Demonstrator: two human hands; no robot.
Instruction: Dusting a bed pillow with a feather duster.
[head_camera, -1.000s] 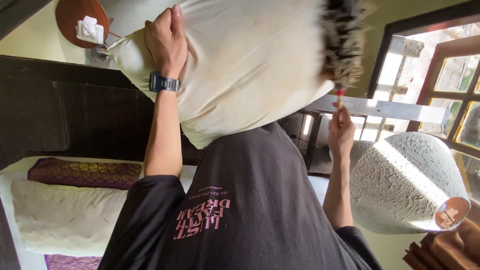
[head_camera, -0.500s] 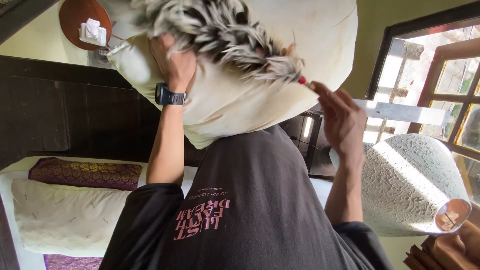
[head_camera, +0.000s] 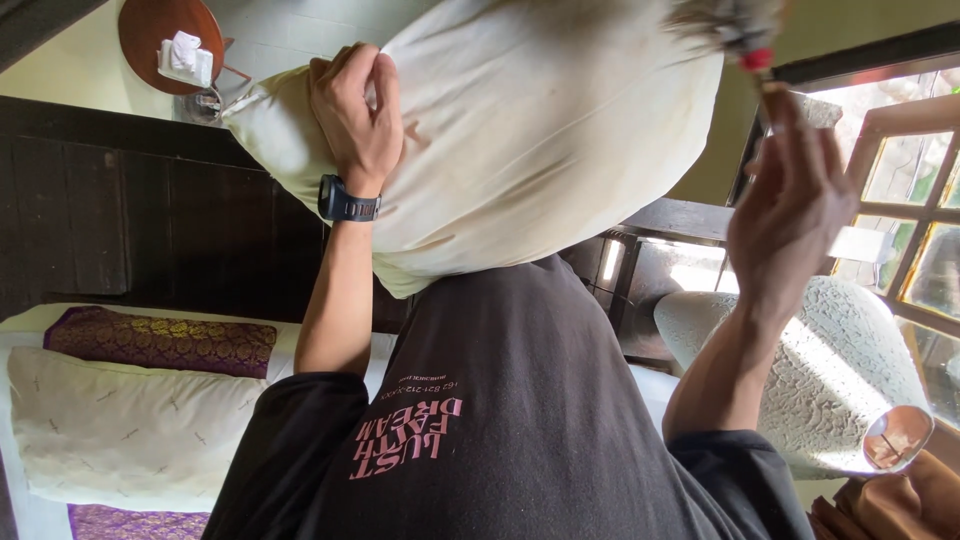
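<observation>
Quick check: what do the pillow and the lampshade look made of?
Pillow: soft matte cream cloth, likely cotton; it creases and bunches under the left hand. Lampshade: pale, rough pebbled surface lit from within, perhaps textured paper or fibre; unclear which.

One cream pillow (head_camera: 520, 130) held up; one feather duster (head_camera: 735, 25); two hands, left (head_camera: 352, 110) and right (head_camera: 790, 215); one wristwatch (head_camera: 348, 203); one lampshade (head_camera: 820, 375); on the bed (head_camera: 20, 500), one cream pillow (head_camera: 120, 430) and one purple bolster (head_camera: 160, 342).

daylight from window (head_camera: 915, 190) | glare on panes | duster (head_camera: 725, 18) motion-blurred | left side dim
</observation>
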